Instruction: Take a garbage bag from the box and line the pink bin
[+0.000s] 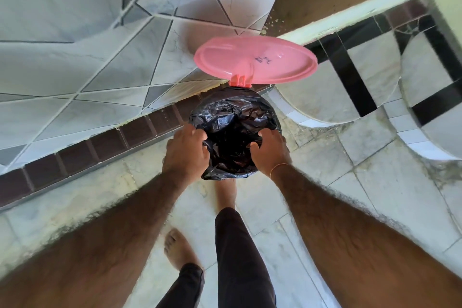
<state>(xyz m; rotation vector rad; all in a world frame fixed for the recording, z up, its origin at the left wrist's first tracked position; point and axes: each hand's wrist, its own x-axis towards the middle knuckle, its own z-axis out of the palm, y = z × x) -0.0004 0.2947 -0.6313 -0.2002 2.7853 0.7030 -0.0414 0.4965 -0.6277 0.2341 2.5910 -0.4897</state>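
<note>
The black garbage bag (235,132) already covers the mouth of the bin, below the raised pink lid (255,60). Both hands grip its near rim: left hand (186,150) on the left side, right hand (271,150) on the right, equally close, fingers curled over the plastic.

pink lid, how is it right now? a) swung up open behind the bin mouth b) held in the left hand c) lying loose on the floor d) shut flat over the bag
a: the pink lid stands raised on its hinge behind the black bag, while the left hand and right hand are on the bag's rim.
</note>
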